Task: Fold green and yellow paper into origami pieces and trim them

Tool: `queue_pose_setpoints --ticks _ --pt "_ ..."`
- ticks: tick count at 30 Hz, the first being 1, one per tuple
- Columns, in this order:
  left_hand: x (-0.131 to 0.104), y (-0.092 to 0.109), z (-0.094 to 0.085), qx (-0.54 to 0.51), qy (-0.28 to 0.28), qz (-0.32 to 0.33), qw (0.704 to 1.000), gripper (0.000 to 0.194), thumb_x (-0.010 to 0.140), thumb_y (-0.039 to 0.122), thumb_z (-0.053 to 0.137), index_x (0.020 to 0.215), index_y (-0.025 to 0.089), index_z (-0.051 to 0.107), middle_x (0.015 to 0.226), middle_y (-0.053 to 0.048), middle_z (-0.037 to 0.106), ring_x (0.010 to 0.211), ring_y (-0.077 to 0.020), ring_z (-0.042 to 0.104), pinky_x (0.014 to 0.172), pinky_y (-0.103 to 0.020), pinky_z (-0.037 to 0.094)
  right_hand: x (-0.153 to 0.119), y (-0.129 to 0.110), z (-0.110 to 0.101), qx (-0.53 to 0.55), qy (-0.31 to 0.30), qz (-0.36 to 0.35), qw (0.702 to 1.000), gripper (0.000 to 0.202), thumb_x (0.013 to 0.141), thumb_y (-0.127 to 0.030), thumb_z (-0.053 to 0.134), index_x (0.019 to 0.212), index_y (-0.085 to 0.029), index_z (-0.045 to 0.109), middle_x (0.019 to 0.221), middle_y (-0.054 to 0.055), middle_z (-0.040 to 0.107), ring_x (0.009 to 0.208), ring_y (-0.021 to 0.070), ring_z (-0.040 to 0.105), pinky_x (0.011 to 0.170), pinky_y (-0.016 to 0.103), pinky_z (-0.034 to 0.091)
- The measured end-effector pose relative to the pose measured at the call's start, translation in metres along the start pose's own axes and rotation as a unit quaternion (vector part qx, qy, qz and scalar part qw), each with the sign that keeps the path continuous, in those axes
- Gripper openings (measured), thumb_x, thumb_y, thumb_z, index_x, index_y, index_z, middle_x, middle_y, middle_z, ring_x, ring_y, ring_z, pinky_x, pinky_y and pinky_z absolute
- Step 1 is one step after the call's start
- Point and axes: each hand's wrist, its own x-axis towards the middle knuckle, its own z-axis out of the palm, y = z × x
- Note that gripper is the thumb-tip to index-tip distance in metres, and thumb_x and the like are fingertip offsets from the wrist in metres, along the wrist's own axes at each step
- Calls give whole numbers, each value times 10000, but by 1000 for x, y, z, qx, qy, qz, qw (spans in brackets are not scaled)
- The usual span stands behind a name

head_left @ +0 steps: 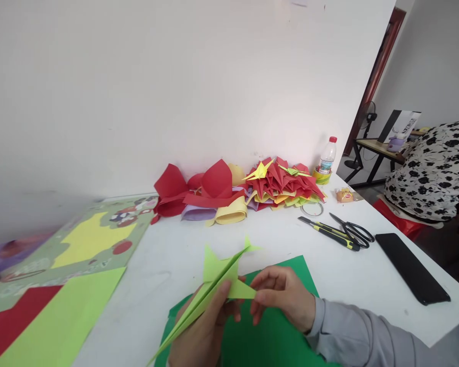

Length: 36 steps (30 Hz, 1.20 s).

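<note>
A light green folded paper plane (214,278) is in my left hand (208,326), with the thumb laid along its near side. Its long narrow point runs down to the lower left, and small folded tips stand up at its far end. My right hand (281,295) is closed around the tip of the wing on the right, pinching it between thumb and fingers. Beneath both hands lie dark green paper sheets (268,341) on the white table (168,255). The palm side of my left hand is hidden.
Red, purple and yellow paper pieces (218,183) and a pile of folded paper (279,183) line the wall. To the right are a utility knife (329,234), scissors (354,232), a black phone (411,267) and a bottle (328,155). Coloured sheets (72,300) lie left. A person's patterned clothing (436,173) shows beyond.
</note>
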Motion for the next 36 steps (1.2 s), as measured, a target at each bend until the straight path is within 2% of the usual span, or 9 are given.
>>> queue_pose_setpoints --ticks 2,5,11,15,18,22,26,30,36 --pt "-2 0 1 1 -15 -6 1000 295 618 429 802 764 184 723 684 8 676 500 -114 528 372 -205 419 0 -1 1 -6 24 -17 1000 395 563 -366 850 765 -119 617 590 25 681 468 144 631 480 254 503" --pt "-7 0 2 8 -65 -24 998 306 619 414 807 782 167 729 613 -4 652 507 -123 536 439 -220 457 0 -2 2 -5 45 -12 999 371 579 -368 839 720 -113 610 557 20 664 442 141 618 450 250 499" --pt "-10 0 2 28 -86 -50 995 280 563 383 842 587 156 681 561 -26 649 519 -145 559 505 -252 493 -3 -7 4 47 31 61 997 338 570 -336 830 685 -96 621 567 40 672 421 137 607 398 231 496" --pt "-10 -3 4 33 -60 -24 997 271 554 360 843 578 149 673 520 -13 621 496 -133 547 491 -245 495 -3 -8 3 79 7 95 992 356 603 -387 801 657 -95 606 514 52 664 388 151 602 373 234 489" --pt "-9 -5 5 0 -12 -3 1000 328 516 323 864 755 146 726 595 -13 665 487 -124 554 483 -240 501 -3 -6 2 67 17 55 996 359 629 -398 792 723 -96 623 557 62 688 439 169 639 431 262 522" --pt "-4 -7 4 -37 32 -3 999 488 468 279 888 917 183 722 717 -1 717 507 -123 585 489 -236 525 -3 -5 2 3 23 -5 1000 372 585 -343 836 796 -108 639 597 34 701 488 157 664 500 259 534" --pt "3 -8 -1 -21 24 -18 999 489 429 242 896 881 163 728 727 -16 730 535 -145 617 474 -236 536 -3 -4 3 -19 25 -8 999 367 619 -398 810 768 -114 633 582 17 688 478 151 661 499 262 535" --pt "6 -10 -5 -9 6 -22 1000 350 469 278 884 747 136 726 658 -35 718 546 -176 641 487 -264 559 -2 -5 3 -33 37 1 999 388 643 -456 780 743 -113 629 559 16 677 450 147 651 459 240 518" --pt "-3 -11 2 -2 4 -12 1000 319 483 241 874 742 139 717 703 -40 729 534 -160 633 490 -256 555 -2 -5 5 -55 81 -18 995 412 623 -489 781 655 -124 591 490 -16 623 419 125 616 408 211 501"
